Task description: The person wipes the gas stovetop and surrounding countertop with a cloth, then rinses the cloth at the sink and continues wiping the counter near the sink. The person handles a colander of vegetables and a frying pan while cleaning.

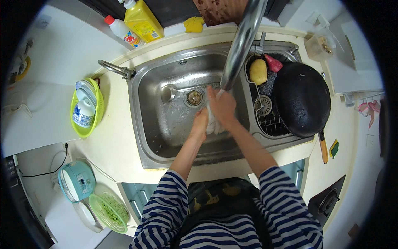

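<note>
Both my hands are over the stainless steel sink basin (155, 137), under the chrome faucet spout (241, 46) with water running from it. My left hand (200, 121) grips a wet white cloth (213, 121) from the left side. Over the upper part of that cloth, my right hand (224, 107) presses and holds it; motion blurs its fingers. Much of the cloth is hidden between the hands. To the left of them, a metal ladle (167, 94) lies on the basin floor near the drain (195, 98).
On the right, a black wok (303, 99) covers part of the small basin, beside a potato (258, 72), a reddish root vegetable (273, 63) and a drain strainer (263, 105). A green basket (100, 102) holds bowls at left. Bottles (144, 21) and a small tap (116, 68) stand behind.
</note>
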Available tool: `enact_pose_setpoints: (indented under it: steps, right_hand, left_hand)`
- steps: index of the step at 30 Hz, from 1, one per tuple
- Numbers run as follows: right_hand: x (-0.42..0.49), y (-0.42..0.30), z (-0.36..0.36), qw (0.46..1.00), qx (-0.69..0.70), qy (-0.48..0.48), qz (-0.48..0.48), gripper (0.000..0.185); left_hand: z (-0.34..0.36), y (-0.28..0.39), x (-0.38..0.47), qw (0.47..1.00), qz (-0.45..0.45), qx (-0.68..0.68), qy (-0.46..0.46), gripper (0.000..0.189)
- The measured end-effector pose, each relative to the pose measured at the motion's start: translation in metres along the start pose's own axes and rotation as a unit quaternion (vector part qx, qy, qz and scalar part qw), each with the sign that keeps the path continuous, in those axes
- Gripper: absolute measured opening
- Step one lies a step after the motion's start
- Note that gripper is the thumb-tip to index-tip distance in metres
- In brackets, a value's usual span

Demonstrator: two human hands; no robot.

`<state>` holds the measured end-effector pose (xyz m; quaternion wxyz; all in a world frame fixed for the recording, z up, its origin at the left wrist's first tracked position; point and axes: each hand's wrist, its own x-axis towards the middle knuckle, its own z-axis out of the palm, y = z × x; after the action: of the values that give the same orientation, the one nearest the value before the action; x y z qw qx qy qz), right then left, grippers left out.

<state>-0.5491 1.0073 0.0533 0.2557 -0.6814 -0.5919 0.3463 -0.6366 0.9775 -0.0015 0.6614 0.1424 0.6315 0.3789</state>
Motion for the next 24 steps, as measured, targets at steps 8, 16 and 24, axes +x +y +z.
enact_pose_setpoints:
  steps: [8, 16, 24]
  right_hand:
    - [0.027, 0.032, -0.015, 0.978, 0.174, -0.116, -0.002, 0.048]
    - [0.056, 0.033, -0.064, 0.957, 0.179, -0.214, 0.076, 0.043]
    - [0.003, -0.007, -0.001, 0.999, 0.023, 0.026, 0.022, 0.036]
  left_hand:
    - [-0.010, 0.065, -0.018, 0.992, -0.059, 0.057, -0.091, 0.066]
    - [-0.063, 0.093, -0.004, 0.914, 0.039, 0.389, -0.112, 0.064]
    - [0.000, 0.010, 0.003, 0.992, 0.093, 0.087, -0.018, 0.040]
